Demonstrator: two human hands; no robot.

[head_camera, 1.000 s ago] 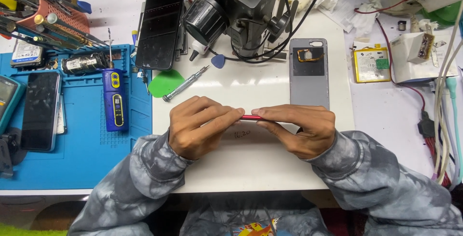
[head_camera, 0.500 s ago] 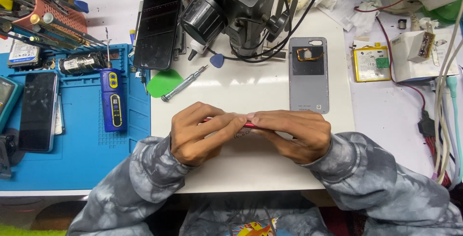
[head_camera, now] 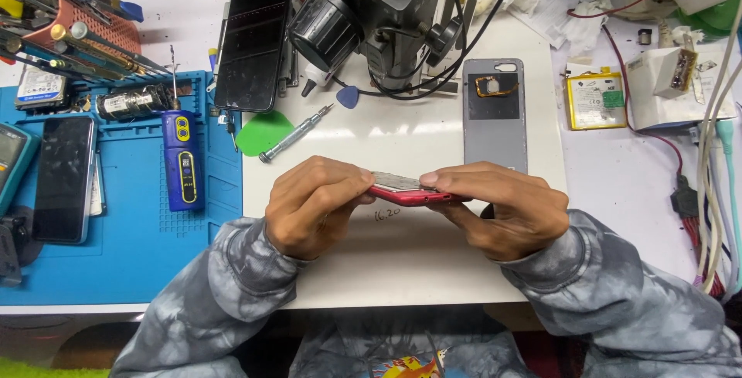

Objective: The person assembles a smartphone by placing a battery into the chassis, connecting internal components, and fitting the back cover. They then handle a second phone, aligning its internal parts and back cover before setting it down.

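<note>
Pinching red phone (head_camera: 408, 191) edge-on between my left hand (head_camera: 313, 204) and right hand (head_camera: 502, 208), holding it just above white work board (head_camera: 402, 262). Seeming light, stiff, thin, probably fragile; gripping by side edges. Yellow-framed flat pack (head_camera: 595, 100) with green label lying far right; white box (head_camera: 668, 88) sitting beside it.

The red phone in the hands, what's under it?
Under the red phone lies the white work mat, bearing a small handwritten mark. The left hand and right hand cover its ends, hiding whatever lies beneath those.
</note>
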